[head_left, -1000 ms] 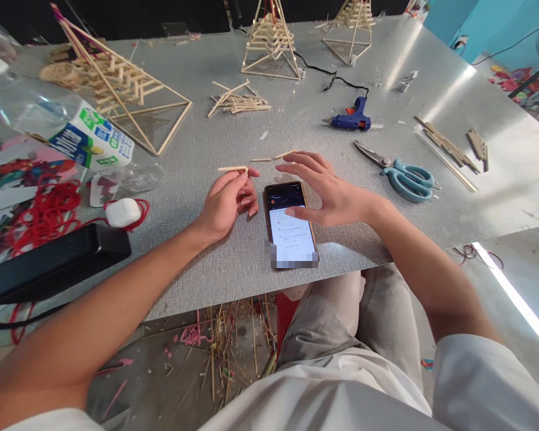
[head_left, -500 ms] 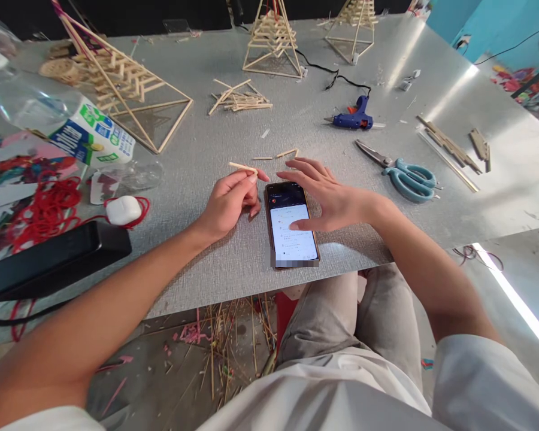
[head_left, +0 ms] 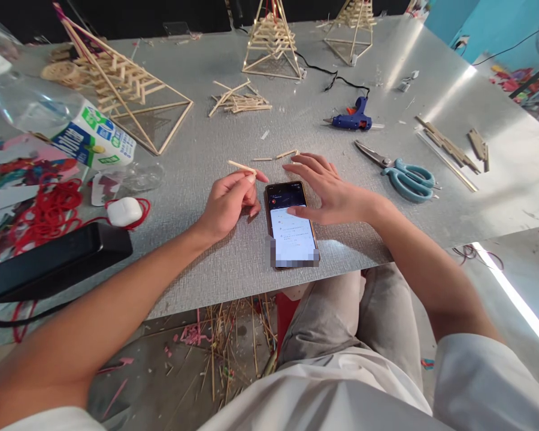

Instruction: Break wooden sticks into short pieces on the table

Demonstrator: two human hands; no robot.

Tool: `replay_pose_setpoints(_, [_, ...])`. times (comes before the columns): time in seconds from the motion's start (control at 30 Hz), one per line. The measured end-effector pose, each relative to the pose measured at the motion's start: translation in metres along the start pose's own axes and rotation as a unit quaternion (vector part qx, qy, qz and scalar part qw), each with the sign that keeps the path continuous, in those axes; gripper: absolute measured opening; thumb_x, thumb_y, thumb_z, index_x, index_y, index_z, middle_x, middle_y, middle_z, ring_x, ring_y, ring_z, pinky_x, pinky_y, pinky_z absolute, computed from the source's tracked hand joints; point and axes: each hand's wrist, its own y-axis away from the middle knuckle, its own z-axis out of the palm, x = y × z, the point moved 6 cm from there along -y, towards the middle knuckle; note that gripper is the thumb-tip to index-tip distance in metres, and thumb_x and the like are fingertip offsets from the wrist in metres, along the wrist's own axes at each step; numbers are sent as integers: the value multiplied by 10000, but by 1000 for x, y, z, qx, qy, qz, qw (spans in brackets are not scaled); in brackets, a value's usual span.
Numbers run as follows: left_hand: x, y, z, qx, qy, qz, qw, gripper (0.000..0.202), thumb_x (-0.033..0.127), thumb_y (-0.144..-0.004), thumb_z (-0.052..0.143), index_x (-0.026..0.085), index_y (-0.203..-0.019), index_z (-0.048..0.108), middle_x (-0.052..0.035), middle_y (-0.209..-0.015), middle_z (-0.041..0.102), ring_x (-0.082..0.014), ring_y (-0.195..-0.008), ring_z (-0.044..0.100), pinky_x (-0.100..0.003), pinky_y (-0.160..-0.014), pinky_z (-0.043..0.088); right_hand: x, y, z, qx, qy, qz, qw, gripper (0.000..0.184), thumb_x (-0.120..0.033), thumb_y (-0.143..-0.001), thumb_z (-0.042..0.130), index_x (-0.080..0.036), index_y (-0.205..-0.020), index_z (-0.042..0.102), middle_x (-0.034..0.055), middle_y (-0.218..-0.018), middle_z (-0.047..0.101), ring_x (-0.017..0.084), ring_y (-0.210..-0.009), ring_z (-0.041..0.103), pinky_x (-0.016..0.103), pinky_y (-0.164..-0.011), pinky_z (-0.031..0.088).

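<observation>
A short wooden stick (head_left: 241, 167) is pinched between the thumb and finger of my left hand (head_left: 231, 203), just left of the phone. The smartphone (head_left: 291, 230) lies flat near the table's front edge with its screen lit; its lower end is blurred out. My right hand (head_left: 327, 188) spreads its fingers over the phone's upper right side, the thumb at the screen. Beyond the hands lie a few short stick pieces (head_left: 286, 154). Farther back is a loose pile of wooden sticks (head_left: 242, 100).
Stick pyramids (head_left: 272, 45) stand at the back and left. A blue glue gun (head_left: 354, 117) and scissors (head_left: 411, 178) lie to the right, near grey strips (head_left: 449, 143). On the left are a plastic bottle (head_left: 94, 134), red cord (head_left: 49, 206), a white case (head_left: 124, 211) and a black device (head_left: 56, 260).
My right thumb has slid up the phone screen, and the text on it has scrolled upward. My left hand keeps its pinch on the stick, nearly unmoved.
</observation>
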Motion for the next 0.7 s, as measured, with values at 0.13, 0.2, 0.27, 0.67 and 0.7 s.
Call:
replay_pose_setpoints(0.13, [0, 1, 2, -10, 3, 4, 1000, 276, 359, -996, 675, 202, -777, 612, 78, -615, 303, -92, -492, 376, -276, -516, 460, -2, -1, -3, 18, -8, -16, 1000, 797, -652, -970, 666, -254, -1621, 435, 203, -1705, 425, 412, -1637, 292, 713, -1317, 275])
replay_pose_setpoints(0.2, [2, 1, 3, -15, 3, 7, 1000, 232, 363, -1002, 666, 200, -837, 653, 78, -617, 305, -98, -503, 373, -277, -534, 468, -3, -1, -4, 26, -11, -16, 999, 796, -665, -970, 665, -249, -1615, 452, 202, -1701, 436, 409, -1633, 302, 708, -1315, 279])
replay_pose_setpoints(0.27, [3, 2, 4, -20, 3, 6, 1000, 190, 363, -1014, 647, 199, -933, 699, 80, -614, 307, -103, -506, 358, -272, -535, 460, -4, -1, -6, 33, -15, -13, 999, 793, -681, -973, 658, -243, -1607, 470, 200, -1697, 447, 412, -1628, 310, 707, -1311, 286])
replay_pose_setpoints(0.67, [6, -2, 6, -36, 1, 31, 999, 205, 401, -990, 671, 221, -895, 643, 103, -541, 296, -105, -480, 288, -257, -522, 437, -1, 0, 0, -5, -2, -4, 1000, 901, -718, -926, 702, -250, -1640, 414, 209, -1737, 368, 430, -1656, 232, 741, -1312, 256])
replay_pose_setpoints(0.7, [7, -3, 7, -39, 1, 34, 999, 212, 413, -989, 678, 223, -902, 642, 105, -540, 293, -105, -479, 279, -255, -520, 435, 0, 0, 2, -15, 3, 4, 1000, 947, -727, -903, 724, -247, -1650, 395, 218, -1747, 343, 440, -1664, 209, 753, -1310, 250])
